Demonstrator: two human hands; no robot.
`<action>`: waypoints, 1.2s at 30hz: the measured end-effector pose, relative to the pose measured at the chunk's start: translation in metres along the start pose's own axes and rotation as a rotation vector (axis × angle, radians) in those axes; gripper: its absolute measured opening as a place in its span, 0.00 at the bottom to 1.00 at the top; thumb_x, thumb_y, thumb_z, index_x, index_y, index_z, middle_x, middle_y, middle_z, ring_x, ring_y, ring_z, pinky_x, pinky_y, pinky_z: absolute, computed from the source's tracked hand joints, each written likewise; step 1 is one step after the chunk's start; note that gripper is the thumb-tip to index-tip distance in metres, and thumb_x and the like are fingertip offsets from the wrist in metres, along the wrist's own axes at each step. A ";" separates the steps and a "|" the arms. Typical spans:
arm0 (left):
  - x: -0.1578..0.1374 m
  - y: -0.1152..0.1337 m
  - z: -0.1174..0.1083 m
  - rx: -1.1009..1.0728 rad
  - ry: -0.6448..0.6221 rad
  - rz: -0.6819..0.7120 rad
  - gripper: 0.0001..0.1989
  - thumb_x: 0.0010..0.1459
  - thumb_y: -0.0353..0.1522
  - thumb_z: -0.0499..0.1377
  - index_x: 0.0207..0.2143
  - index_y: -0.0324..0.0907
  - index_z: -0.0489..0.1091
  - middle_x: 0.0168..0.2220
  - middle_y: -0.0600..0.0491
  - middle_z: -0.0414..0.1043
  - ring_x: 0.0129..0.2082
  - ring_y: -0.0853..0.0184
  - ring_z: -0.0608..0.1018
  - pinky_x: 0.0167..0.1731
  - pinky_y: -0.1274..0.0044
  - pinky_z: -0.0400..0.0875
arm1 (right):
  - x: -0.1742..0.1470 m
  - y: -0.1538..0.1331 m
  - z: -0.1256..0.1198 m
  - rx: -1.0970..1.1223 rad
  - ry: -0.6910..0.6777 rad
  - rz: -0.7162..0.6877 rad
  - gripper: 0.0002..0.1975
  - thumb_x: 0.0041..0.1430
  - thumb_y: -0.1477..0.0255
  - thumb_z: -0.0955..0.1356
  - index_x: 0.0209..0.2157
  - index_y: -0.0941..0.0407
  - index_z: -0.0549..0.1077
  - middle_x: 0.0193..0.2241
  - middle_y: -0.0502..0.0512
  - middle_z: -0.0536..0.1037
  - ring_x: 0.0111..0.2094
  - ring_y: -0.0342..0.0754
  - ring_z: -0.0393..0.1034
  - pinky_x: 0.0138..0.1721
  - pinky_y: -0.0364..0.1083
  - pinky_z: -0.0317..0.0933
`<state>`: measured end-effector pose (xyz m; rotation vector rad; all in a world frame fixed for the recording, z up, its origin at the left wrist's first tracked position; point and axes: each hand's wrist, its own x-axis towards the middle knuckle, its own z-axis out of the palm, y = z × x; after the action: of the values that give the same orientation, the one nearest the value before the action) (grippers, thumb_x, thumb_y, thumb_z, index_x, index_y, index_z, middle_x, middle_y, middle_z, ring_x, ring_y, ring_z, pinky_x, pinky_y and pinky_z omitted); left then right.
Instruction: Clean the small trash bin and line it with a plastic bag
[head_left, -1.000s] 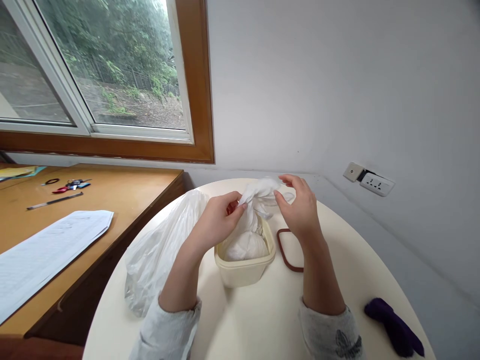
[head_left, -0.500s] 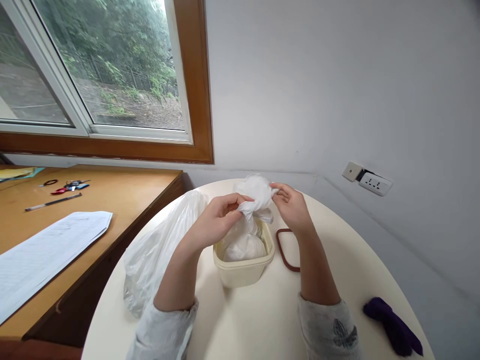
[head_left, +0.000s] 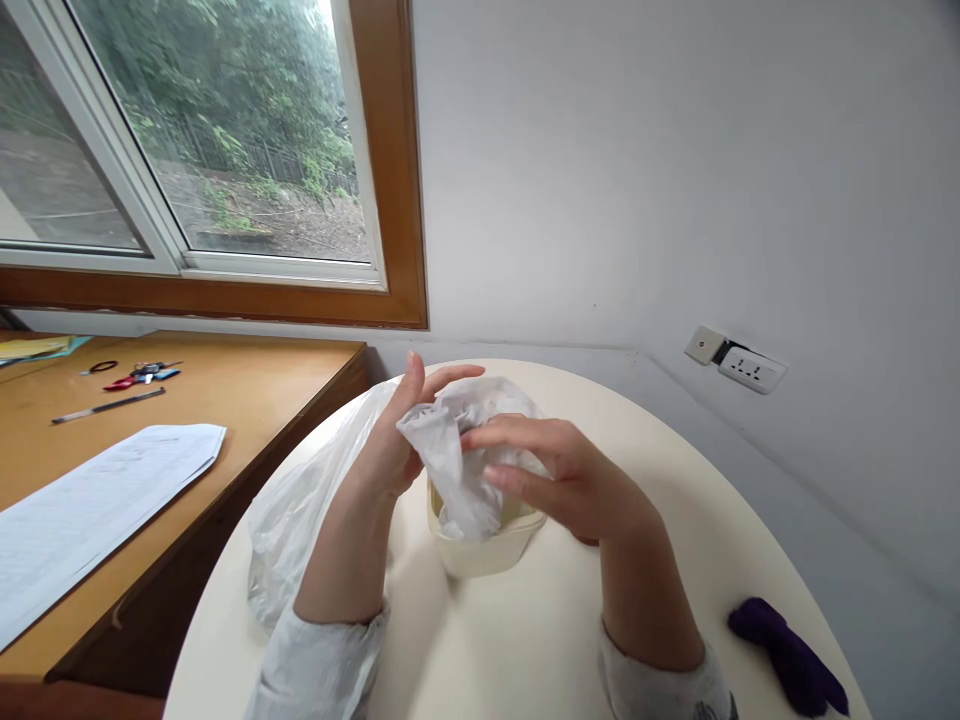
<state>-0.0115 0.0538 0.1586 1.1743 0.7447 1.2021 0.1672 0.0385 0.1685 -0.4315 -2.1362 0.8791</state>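
Note:
A thin white plastic bag bunches up out of a cream plastic container, covering most of its inside. My left hand is behind the bag's left edge, thumb up and fingers apart, with the plastic lying against it. Across the bag's upper part reaches my right hand, its fingers stretched over the folds and its thumb held apart below them, touching the plastic. Part of the left fingers is hidden by the bag. A brown-red ring-like lid edge peeks out under the right hand.
A larger clear-white plastic bag lies on the round cream table at the left. A dark purple cloth item lies at the right edge. On the wooden desk are papers, a pen and keys.
Both hands have let go of the pinched bag top. My left hand has turned thumb up; my right hand has moved left and down over the bag, which now hangs over the container's front.

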 end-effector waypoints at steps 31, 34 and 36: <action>0.007 0.009 -0.023 -0.246 0.567 0.426 0.13 0.37 0.19 0.57 0.26 0.42 0.69 0.21 0.60 0.68 0.21 0.77 0.71 0.23 0.86 0.67 | 0.003 0.032 -0.020 0.084 0.860 -0.021 0.19 0.56 0.68 0.58 0.50 0.51 0.63 0.41 0.58 0.72 0.48 0.53 0.66 0.47 0.56 0.61; 0.008 0.011 -0.029 -0.304 0.659 0.471 0.16 0.38 0.17 0.55 0.29 0.42 0.71 0.24 0.59 0.71 0.27 0.76 0.74 0.31 0.85 0.69 | 0.000 0.028 -0.026 0.052 0.856 -0.015 0.22 0.57 0.66 0.55 0.52 0.51 0.63 0.43 0.59 0.71 0.51 0.55 0.63 0.48 0.58 0.60; 0.009 0.010 -0.032 -0.333 0.691 0.527 0.18 0.39 0.16 0.54 0.32 0.41 0.71 0.28 0.57 0.74 0.33 0.75 0.75 0.39 0.84 0.69 | -0.003 0.026 -0.030 0.027 0.865 -0.007 0.23 0.57 0.64 0.53 0.51 0.51 0.64 0.42 0.59 0.72 0.51 0.55 0.63 0.48 0.59 0.59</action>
<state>-0.0414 0.0705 0.1604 0.6755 0.7069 2.1399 0.1922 0.0685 0.1619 -0.6461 -1.3247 0.5597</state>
